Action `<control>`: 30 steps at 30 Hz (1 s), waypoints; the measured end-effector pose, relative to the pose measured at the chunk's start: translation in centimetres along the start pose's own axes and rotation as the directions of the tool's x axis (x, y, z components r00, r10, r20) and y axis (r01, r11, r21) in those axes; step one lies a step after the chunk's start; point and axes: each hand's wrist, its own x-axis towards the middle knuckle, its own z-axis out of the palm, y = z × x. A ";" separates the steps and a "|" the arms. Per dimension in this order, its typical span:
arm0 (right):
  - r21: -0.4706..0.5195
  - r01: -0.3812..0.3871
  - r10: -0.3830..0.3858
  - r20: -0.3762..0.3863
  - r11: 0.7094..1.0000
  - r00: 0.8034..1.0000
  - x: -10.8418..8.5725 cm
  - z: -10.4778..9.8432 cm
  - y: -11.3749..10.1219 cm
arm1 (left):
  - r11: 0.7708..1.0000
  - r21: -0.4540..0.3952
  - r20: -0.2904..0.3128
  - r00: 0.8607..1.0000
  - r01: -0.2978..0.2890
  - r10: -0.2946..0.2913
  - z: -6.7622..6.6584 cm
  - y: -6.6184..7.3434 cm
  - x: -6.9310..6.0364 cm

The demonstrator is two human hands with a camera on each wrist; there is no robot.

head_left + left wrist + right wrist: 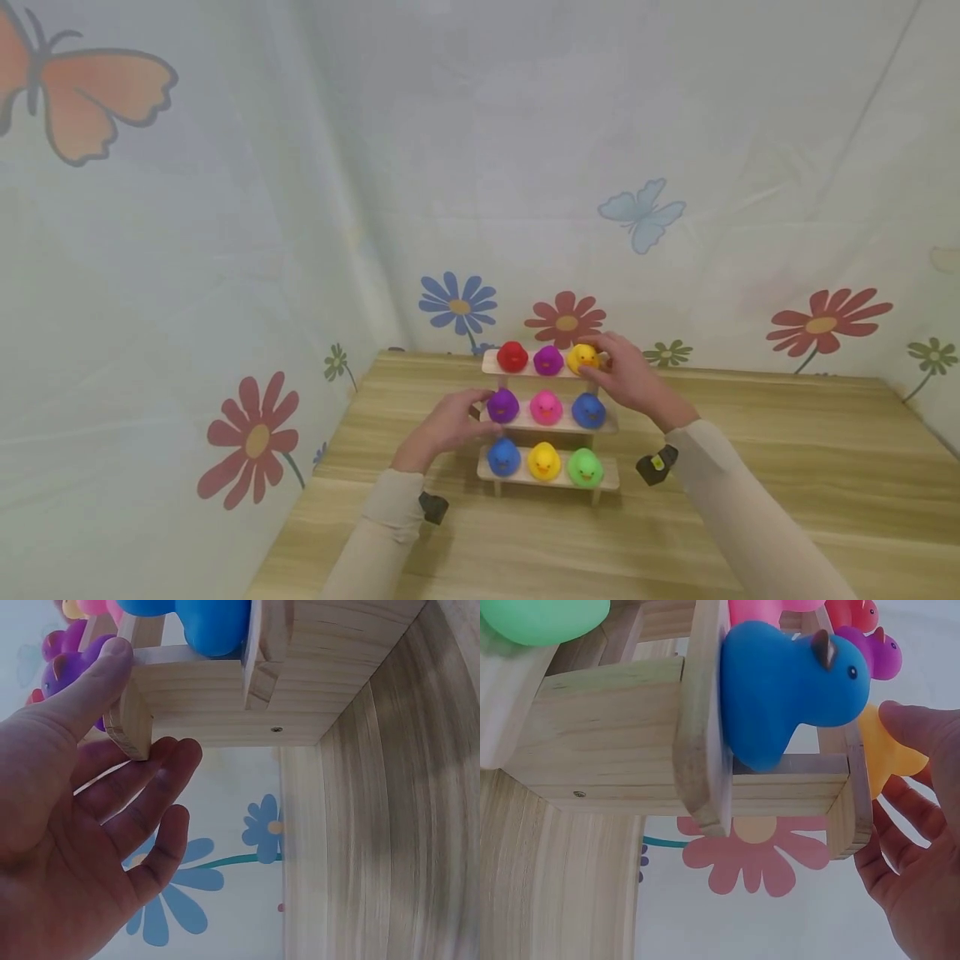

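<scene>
A three-tier wooden stand (606, 476) carries rubber ducks on each step. At the right end of its top step, a yellow rubber duck (582, 359) is pinched between the thumb and fingers of my right hand (626, 372). The right wrist view has that hand (922, 832) around the yellow duck (889, 754), partly hidden by a blue duck (787, 690). My left hand (451, 422) grips the left end of the middle step, next to a purple duck (503, 407). Seen from the left wrist, its thumb (109, 671) lies along the step's edge, with the fingers across from it.
Red (512, 357) and purple (549, 361) ducks share the top step. Pink (546, 407) and blue ducks stand on the middle one; blue, yellow and green (585, 468) ducks on the lowest. A wood-grain table (780, 450) meets a flower-printed cloth (510, 167) behind.
</scene>
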 end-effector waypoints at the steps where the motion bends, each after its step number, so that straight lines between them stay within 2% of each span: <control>1: 0.002 -0.004 0.004 0.001 1.000 1.000 0.0 0.0 0.0 | 1.000 0.001 0.000 1.000 -0.007 0.007 0.0 0.0 0.0; 8: 0.001 -0.018 0.018 0.000 1.000 1.000 -0.1 -0.1 0.4 | 1.000 0.008 0.014 1.000 -0.017 0.017 -0.2 0.1 0.0; 15: 0.022 0.031 -0.030 -0.016 0.999 0.999 -0.5 -0.5 0.3 | 1.000 0.026 0.027 0.999 -0.018 0.018 -0.6 0.2 0.0; 19: 0.023 0.053 -0.052 -0.027 0.998 0.998 -0.8 -0.9 0.7 | 1.000 0.015 0.032 0.999 -0.018 0.017 -0.6 0.2 0.0; 30: -0.006 0.054 -0.054 -0.057 0.999 0.997 -1.7 -2.3 2.3 | 0.999 -0.049 0.031 0.999 -0.007 0.008 -0.6 0.3 -0.2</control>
